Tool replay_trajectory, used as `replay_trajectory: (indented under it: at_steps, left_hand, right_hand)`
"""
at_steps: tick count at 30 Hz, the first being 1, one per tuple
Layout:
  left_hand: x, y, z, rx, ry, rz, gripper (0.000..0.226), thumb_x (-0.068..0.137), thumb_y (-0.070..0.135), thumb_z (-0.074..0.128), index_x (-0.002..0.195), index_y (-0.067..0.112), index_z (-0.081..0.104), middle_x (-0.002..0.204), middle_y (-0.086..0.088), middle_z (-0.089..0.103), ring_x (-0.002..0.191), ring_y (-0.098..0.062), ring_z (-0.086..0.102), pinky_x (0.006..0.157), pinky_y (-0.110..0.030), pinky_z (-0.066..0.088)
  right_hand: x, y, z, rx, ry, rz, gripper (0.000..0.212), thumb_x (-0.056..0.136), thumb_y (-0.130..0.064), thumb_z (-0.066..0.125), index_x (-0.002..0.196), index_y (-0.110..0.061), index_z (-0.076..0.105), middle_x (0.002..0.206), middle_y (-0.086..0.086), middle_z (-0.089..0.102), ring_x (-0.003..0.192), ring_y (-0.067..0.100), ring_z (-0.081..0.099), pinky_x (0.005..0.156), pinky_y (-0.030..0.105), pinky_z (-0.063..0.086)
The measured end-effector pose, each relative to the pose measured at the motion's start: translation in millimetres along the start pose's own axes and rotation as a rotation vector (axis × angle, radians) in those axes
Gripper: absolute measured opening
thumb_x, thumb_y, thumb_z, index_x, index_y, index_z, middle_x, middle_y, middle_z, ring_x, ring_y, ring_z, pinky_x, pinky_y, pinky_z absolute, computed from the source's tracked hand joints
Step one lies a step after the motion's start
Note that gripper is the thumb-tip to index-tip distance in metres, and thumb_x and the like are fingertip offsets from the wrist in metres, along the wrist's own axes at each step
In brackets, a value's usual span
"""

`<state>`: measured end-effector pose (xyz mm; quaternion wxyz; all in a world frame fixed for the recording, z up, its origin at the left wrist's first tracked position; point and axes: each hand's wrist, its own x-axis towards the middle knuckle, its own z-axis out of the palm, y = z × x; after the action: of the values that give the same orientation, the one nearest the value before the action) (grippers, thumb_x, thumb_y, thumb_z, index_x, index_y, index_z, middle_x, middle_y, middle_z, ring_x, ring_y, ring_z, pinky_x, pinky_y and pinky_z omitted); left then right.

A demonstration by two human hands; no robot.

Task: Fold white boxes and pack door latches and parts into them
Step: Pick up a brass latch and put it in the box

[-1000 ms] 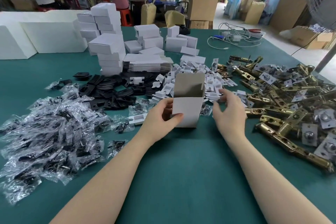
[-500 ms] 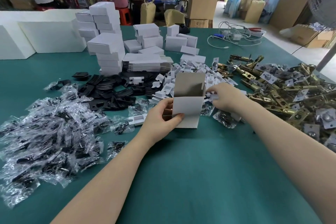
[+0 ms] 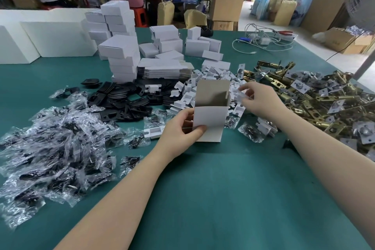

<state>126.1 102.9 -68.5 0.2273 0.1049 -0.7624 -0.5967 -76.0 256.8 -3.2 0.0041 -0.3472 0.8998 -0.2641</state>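
Right hand (image 3: 258, 100) lifted, pinching perhaps one insert (image 3: 242, 92); left hand (image 3: 182, 128) grips one box (image 3: 211, 122).

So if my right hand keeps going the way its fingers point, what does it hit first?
Probably the open box. The right hand, pinching a white insert, points left toward the box's raised flap, though depth is unclear.

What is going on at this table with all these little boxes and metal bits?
A person is packing door hardware. Their left hand holds an open white box upright on the green table, flap up. Their right hand pinches a small white plastic piece picked from the white pile just behind the box. Brass latches lie heaped to the right, bagged screws to the left, and finished boxes are stacked at the back.
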Motion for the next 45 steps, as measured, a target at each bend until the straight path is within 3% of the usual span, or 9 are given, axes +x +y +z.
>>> replay_trajectory:
  at_steps: [6, 11, 16, 20, 23, 25, 30, 35, 45]
  left_hand:
    - [0, -1, 1, 0.009, 0.007, 0.001, 0.036, 0.079, 0.034, 0.070, 0.109, 0.048, 0.057, 0.103, 0.023, 0.069, 0.094, -0.003, 0.067, 0.079, -0.015, 0.052]
    - [1, -3, 0, 0.011, 0.008, -0.011, 0.036, 0.077, 0.035, 0.071, 0.109, 0.048, 0.058, 0.104, 0.020, 0.069, 0.094, -0.003, 0.067, 0.079, -0.017, 0.053]
    - [2, -3, 0, 0.017, 0.010, -0.011, 0.037, 0.077, 0.035, 0.071, 0.109, 0.047, 0.058, 0.103, 0.019, 0.070, 0.093, -0.002, 0.067, 0.079, -0.016, 0.053]
    - [1, -3, 0, 0.024, 0.007, -0.017, 0.036, 0.077, 0.035, 0.069, 0.109, 0.047, 0.057, 0.101, 0.022, 0.069, 0.093, -0.001, 0.067, 0.079, -0.015, 0.052]
    - [2, -3, -1, 0.032, 0.005, -0.020, 0.036, 0.077, 0.036, 0.069, 0.108, 0.049, 0.057, 0.101, 0.023, 0.069, 0.092, -0.001, 0.066, 0.079, -0.016, 0.053]
    - [2, -3, 0, 0.030, 0.005, -0.022, 0.035, 0.077, 0.036, 0.069, 0.107, 0.049, 0.057, 0.101, 0.019, 0.069, 0.092, -0.003, 0.067, 0.080, -0.019, 0.054]
    - [2, -5, -1, 0.034, 0.001, -0.025, 0.035, 0.076, 0.038, 0.070, 0.107, 0.048, 0.058, 0.104, 0.012, 0.070, 0.094, -0.007, 0.067, 0.085, -0.026, 0.056]
    - [2, -5, 0, 0.039, 0.007, -0.019, 0.034, 0.077, 0.039, 0.070, 0.107, 0.050, 0.057, 0.104, 0.013, 0.070, 0.093, -0.005, 0.067, 0.084, -0.024, 0.056]
    - [2, -4, 0, 0.041, 0.006, -0.025, 0.035, 0.077, 0.038, 0.069, 0.109, 0.046, 0.057, 0.105, 0.010, 0.069, 0.091, -0.004, 0.067, 0.083, -0.024, 0.056]
  right_hand:
    - [-3, -2, 2, -0.035, -0.208, 0.045, 0.041, 0.090, -0.004, 0.049, 0.126, -0.018, 0.064, 0.109, 0.002, 0.065, 0.065, 0.016, 0.056, 0.067, 0.031, 0.052]
    - [-9, -5, 12, -0.199, -0.188, -0.019, 0.033, 0.095, -0.013, 0.046, 0.120, -0.020, 0.067, 0.120, 0.005, 0.066, 0.063, 0.006, 0.052, 0.063, 0.025, 0.041]
    - [-14, -13, 15, -0.301, -0.195, 0.001, 0.027, 0.092, -0.027, 0.059, 0.117, -0.020, 0.067, 0.122, 0.007, 0.065, 0.100, 0.023, 0.061, 0.080, 0.030, 0.046]
    - [-21, -18, 7, 0.038, 0.139, -0.019, 0.027, 0.094, -0.014, 0.057, 0.120, -0.016, 0.065, 0.113, 0.007, 0.068, 0.064, 0.013, 0.059, 0.058, 0.024, 0.049]
    - [-35, -41, -10, 0.536, 0.486, -0.225, 0.021, 0.095, -0.018, 0.062, 0.115, -0.024, 0.057, 0.096, 0.000, 0.064, 0.068, 0.021, 0.066, 0.058, 0.029, 0.054]
    - [-46, -58, -21, 0.731, 0.512, -0.384, 0.022, 0.096, -0.020, 0.063, 0.112, -0.030, 0.051, 0.092, 0.000, 0.060, 0.068, 0.028, 0.067, 0.055, 0.032, 0.053]
    - [-55, -66, -27, 0.284, 0.266, -0.562, 0.027, 0.090, -0.011, 0.068, 0.113, -0.023, 0.063, 0.099, -0.010, 0.066, 0.090, 0.013, 0.062, 0.079, 0.028, 0.051]
    - [-55, -64, -20, 0.219, 0.247, -0.564, 0.036, 0.091, -0.008, 0.064, 0.120, -0.029, 0.059, 0.103, -0.011, 0.063, 0.092, 0.005, 0.055, 0.083, 0.015, 0.040]
    - [-62, -58, -6, 0.037, 0.340, -0.609, 0.027, 0.089, -0.007, 0.066, 0.116, -0.011, 0.068, 0.114, 0.010, 0.057, 0.106, 0.027, 0.056, 0.092, 0.036, 0.045]
